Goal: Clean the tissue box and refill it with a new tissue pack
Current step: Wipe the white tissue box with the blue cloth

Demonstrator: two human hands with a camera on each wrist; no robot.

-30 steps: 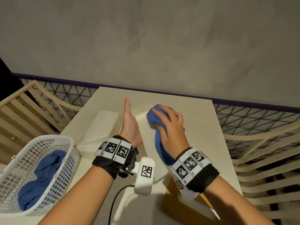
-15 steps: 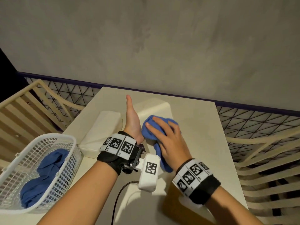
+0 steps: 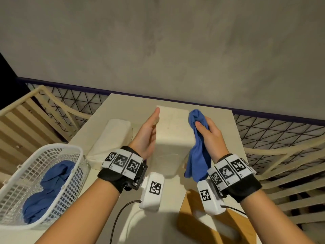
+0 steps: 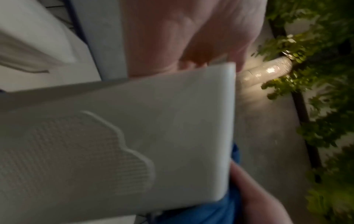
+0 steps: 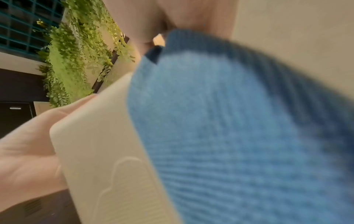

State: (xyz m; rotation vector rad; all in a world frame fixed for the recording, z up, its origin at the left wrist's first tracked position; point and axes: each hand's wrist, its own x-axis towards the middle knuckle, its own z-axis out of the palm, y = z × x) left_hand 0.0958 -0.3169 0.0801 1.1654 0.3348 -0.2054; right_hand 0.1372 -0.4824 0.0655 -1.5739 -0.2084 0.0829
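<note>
The white tissue box (image 3: 171,131) is in the middle of the table, held between both hands; its embossed cloud face shows in the wrist views (image 4: 134,136) (image 5: 99,151). My left hand (image 3: 153,124) lies flat against the box's left side, fingers straight and thumb pointing forward. My right hand (image 3: 209,132) grips a bunched blue cloth (image 3: 197,152) (image 5: 239,136) and holds it against the box's right side. A soft white tissue pack (image 3: 112,138) lies on the table left of the box.
A white mesh basket (image 3: 52,150) holding another blue cloth (image 3: 47,187) stands at the table's near left. A brown wooden board (image 3: 193,212) lies near the front edge under my right wrist. Slatted wooden chairs (image 3: 290,173) flank the table (image 3: 223,124); a grey wall is behind.
My right hand has carried the cloth from the top of the box over to its right side. The left hand has stayed flat on the left side.
</note>
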